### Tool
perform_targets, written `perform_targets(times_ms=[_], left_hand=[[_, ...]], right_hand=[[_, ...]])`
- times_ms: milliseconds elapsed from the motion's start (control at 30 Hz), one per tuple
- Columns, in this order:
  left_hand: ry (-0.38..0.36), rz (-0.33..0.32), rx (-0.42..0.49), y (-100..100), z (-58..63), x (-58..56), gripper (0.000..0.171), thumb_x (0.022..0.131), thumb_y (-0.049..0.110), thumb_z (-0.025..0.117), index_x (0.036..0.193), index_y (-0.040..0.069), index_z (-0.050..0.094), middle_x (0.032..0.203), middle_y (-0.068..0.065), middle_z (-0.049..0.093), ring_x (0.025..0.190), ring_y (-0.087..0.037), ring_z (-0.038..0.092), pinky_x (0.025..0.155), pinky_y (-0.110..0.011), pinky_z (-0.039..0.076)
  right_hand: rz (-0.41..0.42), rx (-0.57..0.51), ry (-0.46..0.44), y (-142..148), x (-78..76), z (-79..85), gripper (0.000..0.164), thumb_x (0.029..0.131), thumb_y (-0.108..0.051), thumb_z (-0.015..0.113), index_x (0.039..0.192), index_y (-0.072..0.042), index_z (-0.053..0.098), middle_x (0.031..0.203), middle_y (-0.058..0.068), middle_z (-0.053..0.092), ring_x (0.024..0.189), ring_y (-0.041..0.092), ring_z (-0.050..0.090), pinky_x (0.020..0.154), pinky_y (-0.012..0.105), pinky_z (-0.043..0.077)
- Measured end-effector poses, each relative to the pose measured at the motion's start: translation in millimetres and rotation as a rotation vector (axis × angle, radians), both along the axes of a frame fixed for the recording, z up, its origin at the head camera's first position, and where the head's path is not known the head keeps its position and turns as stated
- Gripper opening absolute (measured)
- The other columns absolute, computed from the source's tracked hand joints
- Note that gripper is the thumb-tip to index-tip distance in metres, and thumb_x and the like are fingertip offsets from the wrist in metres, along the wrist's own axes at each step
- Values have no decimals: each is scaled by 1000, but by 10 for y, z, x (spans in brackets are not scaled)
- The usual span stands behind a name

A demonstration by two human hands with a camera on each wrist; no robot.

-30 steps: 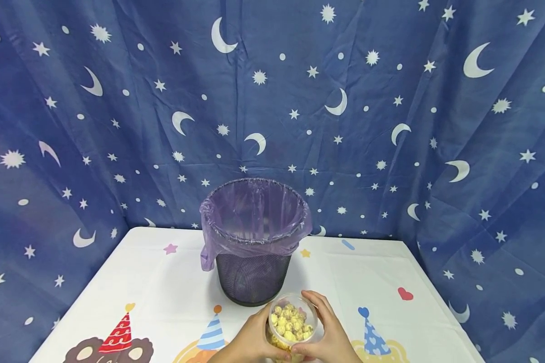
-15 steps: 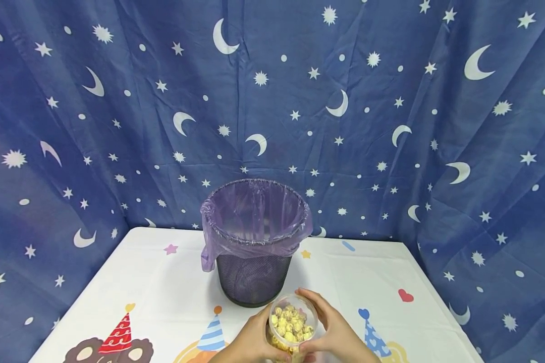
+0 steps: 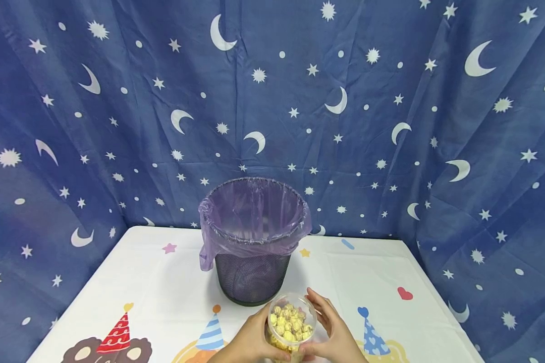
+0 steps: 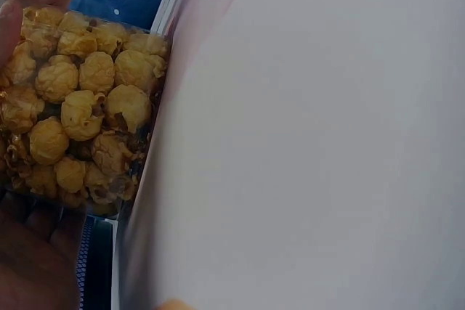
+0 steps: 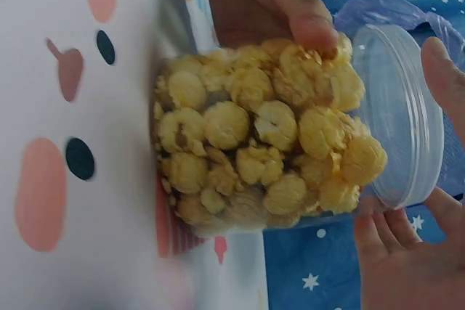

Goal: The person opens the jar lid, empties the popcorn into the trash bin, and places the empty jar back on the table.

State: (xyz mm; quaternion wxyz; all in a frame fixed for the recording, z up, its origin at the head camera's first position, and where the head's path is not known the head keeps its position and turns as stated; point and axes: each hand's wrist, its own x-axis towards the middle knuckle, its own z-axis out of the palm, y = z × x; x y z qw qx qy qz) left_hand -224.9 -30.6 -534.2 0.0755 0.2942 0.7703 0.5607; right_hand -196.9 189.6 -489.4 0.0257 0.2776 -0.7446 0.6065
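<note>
A clear plastic jar of yellow popcorn (image 3: 288, 322) stands on the table at the bottom centre of the head view. My left hand (image 3: 252, 338) grips its side, with the thumb across the near face. The right hand (image 3: 331, 333) curls about the clear, ridged top (image 5: 399, 114) from the other side, thumb at the near edge and fingers at the far edge. Popcorn pieces (image 5: 254, 136) fill the jar almost to that top in the right wrist view. The left wrist view shows the jar's lower part (image 4: 80, 99) against the white cloth.
Just behind the jar stands a black mesh wastebasket (image 3: 254, 277) with a purple bag (image 3: 250, 247) folded over its rim. A white tablecloth (image 3: 172, 292) printed with party animals covers the table. Blue curtains (image 3: 277, 101) with moons and stars close off the back and sides.
My right hand turned a little around the jar's top, fingers going left and then back right, now more spread. The jar and left hand stay in place; the head view shifts slightly.
</note>
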Motion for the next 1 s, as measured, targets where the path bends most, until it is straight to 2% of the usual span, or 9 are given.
perform_targets(times_ms=[167, 333, 433, 667, 733, 800, 900, 1000], left_hand=[[18, 4, -4, 1, -4, -12, 98, 56, 38, 84, 137, 32, 29, 125, 12, 47, 111, -10, 47, 96, -34, 37], [20, 3, -3, 2, -13, -17, 98, 56, 37, 84, 137, 27, 30, 124, 12, 48, 111, -10, 48, 95, -34, 38], [28, -3, 2, 1, -27, -21, 99, 56, 37, 84, 138, 22, 30, 125, 11, 47, 111, -10, 47, 95, -33, 38], [49, -22, 21, 3, -43, -28, 100, 57, 36, 84, 138, 22, 28, 126, 9, 47, 111, -11, 47, 95, -34, 38], [48, -13, 9, 3, -42, -25, 101, 56, 37, 84, 139, 23, 28, 126, 10, 47, 112, -11, 47, 96, -34, 38], [37, -9, 2, 3, -39, -23, 101, 56, 38, 84, 139, 24, 27, 126, 10, 46, 112, -10, 47, 96, -34, 37], [27, 2, -9, 1, -36, -17, 101, 56, 38, 84, 139, 26, 28, 126, 11, 46, 112, -10, 46, 96, -35, 37], [32, 6, -17, 2, -33, -15, 100, 56, 40, 83, 138, 29, 27, 126, 12, 46, 113, -10, 46, 96, -36, 37]], right_hand=[[-59, 36, 28, -19, 8, -22, 96, 63, -6, 81, 141, -12, 26, 136, 11, 34, 121, 26, 37, 98, 24, 34], [-76, 48, -79, 10, -8, 13, 93, 63, -8, 81, 140, -16, 29, 137, 7, 38, 123, 26, 36, 98, 27, 35], [-43, 63, -133, 49, -40, 43, 89, 66, -9, 79, 140, -19, 31, 139, 4, 37, 125, 20, 34, 98, 26, 35], [111, 90, -105, 126, -124, 82, 83, 74, -4, 73, 142, -16, 27, 143, 7, 30, 130, 20, 25, 98, 29, 35], [120, 78, -118, 120, -119, 75, 85, 74, -2, 72, 142, -17, 24, 144, 7, 27, 131, 19, 23, 99, 29, 33], [112, 56, -122, 99, -96, 60, 88, 73, -1, 73, 143, -17, 22, 146, 9, 23, 131, 18, 22, 99, 28, 32], [53, 38, -83, 40, -45, 29, 94, 69, -3, 76, 144, -16, 20, 145, 11, 23, 131, 17, 23, 100, 25, 31], [-8, 53, 4, -18, -1, -1, 98, 67, -5, 79, 144, -13, 19, 141, 14, 27, 128, 20, 28, 99, 24, 33]])
